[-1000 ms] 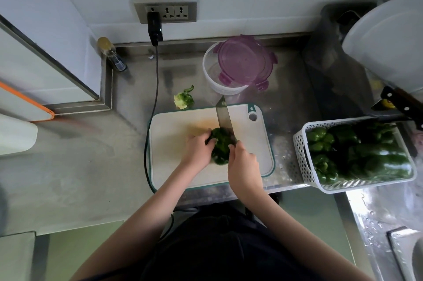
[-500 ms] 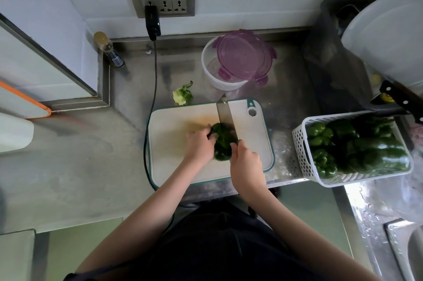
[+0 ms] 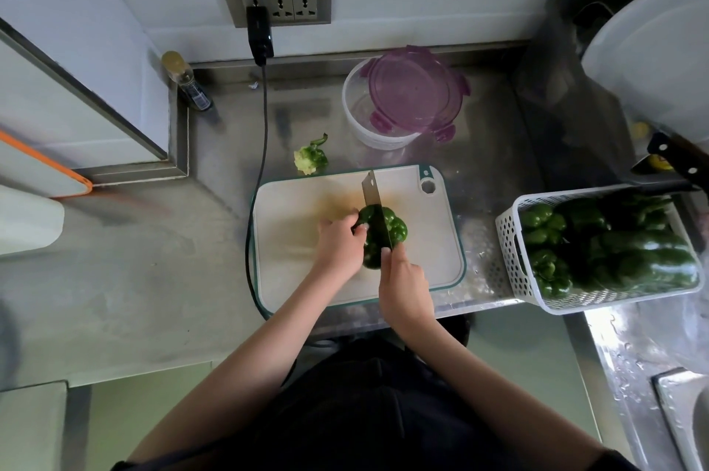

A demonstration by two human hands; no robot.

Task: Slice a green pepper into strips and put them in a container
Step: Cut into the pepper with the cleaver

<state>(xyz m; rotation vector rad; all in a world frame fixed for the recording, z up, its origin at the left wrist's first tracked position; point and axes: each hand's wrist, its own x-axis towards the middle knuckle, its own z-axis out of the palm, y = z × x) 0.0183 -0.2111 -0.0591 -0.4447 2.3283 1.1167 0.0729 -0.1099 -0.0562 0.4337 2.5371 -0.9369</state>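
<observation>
2 hands work: our left hand [image 3: 339, 242] grips the green pepper [image 3: 395, 227] steady on the cutting board [image 3: 291, 278]. Our right hand [image 3: 403, 278] clasps the knife [image 3: 374, 198], blade lengthwise, for halving.

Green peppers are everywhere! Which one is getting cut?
The pepper on the cutting board, held by the left hand under the knife. The other peppers sit untouched in the white basket.

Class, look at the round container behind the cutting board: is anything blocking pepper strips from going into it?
Yes. The purple lid lies across most of the container, leaving only a gap on its left.
</observation>
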